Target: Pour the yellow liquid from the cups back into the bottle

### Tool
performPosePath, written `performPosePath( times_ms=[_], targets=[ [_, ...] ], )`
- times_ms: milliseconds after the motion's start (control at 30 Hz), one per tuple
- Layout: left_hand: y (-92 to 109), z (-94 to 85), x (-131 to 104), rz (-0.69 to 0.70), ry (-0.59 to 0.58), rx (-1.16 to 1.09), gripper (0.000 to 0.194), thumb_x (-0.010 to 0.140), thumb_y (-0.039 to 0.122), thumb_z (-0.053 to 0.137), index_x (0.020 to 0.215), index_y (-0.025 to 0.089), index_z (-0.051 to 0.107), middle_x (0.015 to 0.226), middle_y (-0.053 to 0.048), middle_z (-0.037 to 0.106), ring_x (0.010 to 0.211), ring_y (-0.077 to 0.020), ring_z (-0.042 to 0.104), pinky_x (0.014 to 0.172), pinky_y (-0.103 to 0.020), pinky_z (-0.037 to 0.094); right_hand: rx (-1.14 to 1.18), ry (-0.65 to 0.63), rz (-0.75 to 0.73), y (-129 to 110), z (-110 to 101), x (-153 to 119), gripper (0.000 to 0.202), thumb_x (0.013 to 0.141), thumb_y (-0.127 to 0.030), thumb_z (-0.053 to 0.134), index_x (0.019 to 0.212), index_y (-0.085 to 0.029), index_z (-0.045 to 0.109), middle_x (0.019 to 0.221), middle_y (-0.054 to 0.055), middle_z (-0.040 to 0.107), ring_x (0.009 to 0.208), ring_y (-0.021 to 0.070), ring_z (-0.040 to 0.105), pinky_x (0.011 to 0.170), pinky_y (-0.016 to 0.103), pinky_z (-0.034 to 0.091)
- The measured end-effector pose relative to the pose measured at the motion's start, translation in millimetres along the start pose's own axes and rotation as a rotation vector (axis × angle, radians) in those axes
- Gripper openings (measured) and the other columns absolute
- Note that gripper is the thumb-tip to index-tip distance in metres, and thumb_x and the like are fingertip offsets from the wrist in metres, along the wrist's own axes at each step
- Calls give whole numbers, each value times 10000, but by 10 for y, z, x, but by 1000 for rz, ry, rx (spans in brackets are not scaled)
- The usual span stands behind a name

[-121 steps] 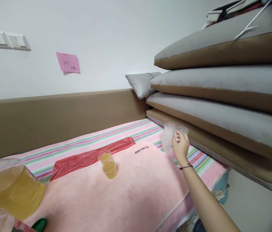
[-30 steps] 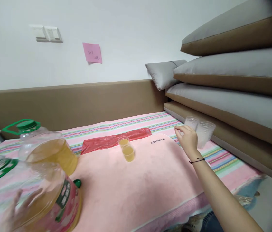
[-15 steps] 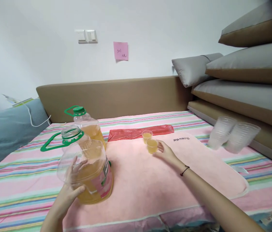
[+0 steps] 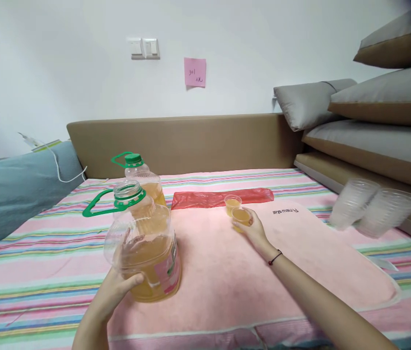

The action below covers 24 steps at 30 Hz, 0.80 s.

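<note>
On the left part of a pale pink cloth mat (image 4: pixel 220 291) stands a large, open-mouthed clear plastic jug (image 4: pixel 145 260) with a green handle; amber-yellow liquid fills its lower body. The left hand (image 4: pixel 117 286) has hold of its side, spread wide, thumb in front and fingers showing through the plastic. Beyond it, near the mat's far left corner, a capped clear plastic jug (image 4: pixel 153 186) with a green handle, partly hidden, holds similar liquid. Toward the mat's far edge, the right hand (image 4: pixel 255 234) curls thumb and fingers round a small clear plastic cup (image 4: pixel 241 217) of yellow liquid; whether its base touches the mat I cannot tell. Just behind, a matching clear cup (image 4: pixel 232 205) contains the same-coloured liquid. A flat red plastic bag (image 4: pixel 198 199) lies along the mat's far edge. Right of the mat sit two stacks of nested translucent plastic cups (image 4: pixel 353 201).
</note>
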<state>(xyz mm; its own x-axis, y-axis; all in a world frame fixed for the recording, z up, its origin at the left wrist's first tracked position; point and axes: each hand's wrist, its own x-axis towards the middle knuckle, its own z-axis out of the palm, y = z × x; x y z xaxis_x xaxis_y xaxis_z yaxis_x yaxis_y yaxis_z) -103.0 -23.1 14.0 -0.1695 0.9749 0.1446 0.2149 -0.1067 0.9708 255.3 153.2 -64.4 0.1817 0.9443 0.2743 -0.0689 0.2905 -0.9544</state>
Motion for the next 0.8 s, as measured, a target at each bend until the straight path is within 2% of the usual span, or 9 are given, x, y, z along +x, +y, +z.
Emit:
performPosePath(
  times_ms=[233,400,500,700,800],
  targets=[
    [-2,-9,-9,10,-20,3,1245,614,638,817,1578,346,85,1547,-124,420,1461,-381,329,1199,-546,277,-5,18,-6,-111,-16,-16,721,491,-427,891,1103,-206,582,1137,117,689,1089,302,652,993,496,503],
    [22,23,-15,25,-5,7,1259,609,653,814,1578,330,79,1549,-140,408,1463,-372,331,1193,-527,295,-32,-26,-42,-319,-7,-78,663,517,-404,895,1085,-213,611,1146,112,704,1094,306,659,996,492,501],
    [9,23,-6,50,-5,-3,1225,617,645,812,1570,320,114,1541,-148,410,1459,-367,340,1201,-536,268,-43,-69,-64,-520,38,-126,630,528,-410,891,1066,-219,625,1133,115,716,1086,317,668,976,495,515],
    [-7,3,-8,70,-36,-10,1034,633,591,819,1481,263,326,1521,-142,429,1437,-376,367,1206,-527,266,-42,-183,-80,-1052,186,-253,618,550,-408,899,1091,-239,650,1165,107,722,1107,317,669,972,487,530],
    [6,4,-20,69,-53,-73,1062,598,534,861,1470,253,324,1510,-147,441,1435,-379,366,1199,-525,284,-20,-255,-87,-1359,285,-302,593,552,-395,904,1076,-248,670,1171,98,726,1109,312,668,951,475,543]
  ],
)
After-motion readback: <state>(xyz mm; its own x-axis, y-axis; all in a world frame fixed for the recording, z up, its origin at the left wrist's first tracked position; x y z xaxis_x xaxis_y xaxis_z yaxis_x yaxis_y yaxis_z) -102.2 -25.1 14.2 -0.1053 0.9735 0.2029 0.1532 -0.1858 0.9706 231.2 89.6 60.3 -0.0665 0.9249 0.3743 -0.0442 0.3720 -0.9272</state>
